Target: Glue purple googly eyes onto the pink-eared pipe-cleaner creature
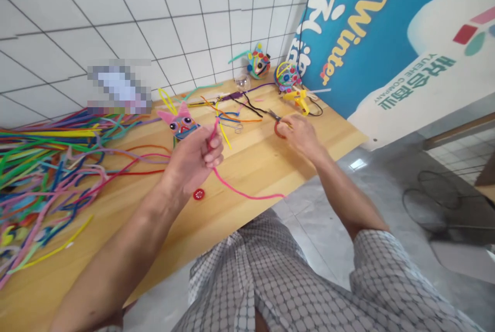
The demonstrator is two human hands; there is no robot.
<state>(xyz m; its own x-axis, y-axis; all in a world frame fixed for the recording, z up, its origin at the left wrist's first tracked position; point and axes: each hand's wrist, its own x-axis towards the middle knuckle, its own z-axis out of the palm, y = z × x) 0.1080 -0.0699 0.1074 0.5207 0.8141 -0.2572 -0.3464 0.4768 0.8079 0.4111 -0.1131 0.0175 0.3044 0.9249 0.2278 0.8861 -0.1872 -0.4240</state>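
My left hand (197,156) is closed around a pink pipe cleaner (247,194), held a little above the wooden table (247,167); the cleaner's tail curves down to the table's front edge. Just behind that hand lies a pink and blue cat-face craft (181,123). My right hand (299,133) rests on the table further right, fingers curled on red-handled scissors (277,125). A red button (198,194) lies on the wood below my left hand.
A big heap of coloured pipe cleaners (42,167) covers the table's left. Two decorated balls (259,63) (286,76), a clear ball (242,83) and a yellow glue gun (298,100) sit at the back by the tiled wall. A blue banner (386,28) stands at right.
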